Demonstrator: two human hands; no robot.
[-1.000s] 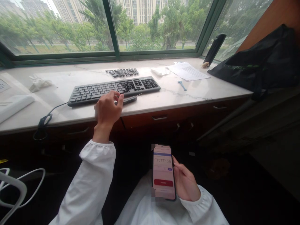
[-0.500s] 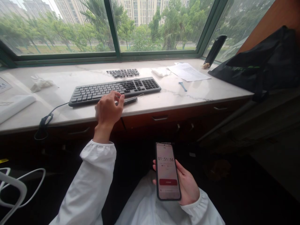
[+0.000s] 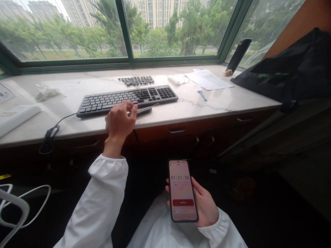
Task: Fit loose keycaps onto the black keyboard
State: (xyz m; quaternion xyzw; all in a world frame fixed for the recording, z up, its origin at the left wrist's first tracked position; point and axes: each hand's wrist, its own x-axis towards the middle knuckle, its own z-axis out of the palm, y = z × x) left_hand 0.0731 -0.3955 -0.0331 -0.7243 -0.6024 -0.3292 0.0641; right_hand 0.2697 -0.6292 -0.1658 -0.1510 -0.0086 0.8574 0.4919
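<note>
My left hand rests on the desk at the front edge of the keyboard, its fingers curled. Between its thumb and fingers lies the near end of a dark keycap puller, whose thin wire points right; how firmly it is gripped is partly hidden. Rows of loose black keycaps lie behind the keyboard, and its right part looks darker than its left. My right hand, low over my lap, is closed round a phone showing 01:51:56 and a red button.
A blue tool, printed papers and crumpled white tissue lie right of the keyboard. White gloves, a white box and a coiled cable are at left. A black bag sits at far right.
The phone in my right hand has shifted slightly left and down in view. My left hand and the keycap puller stay in place.
</note>
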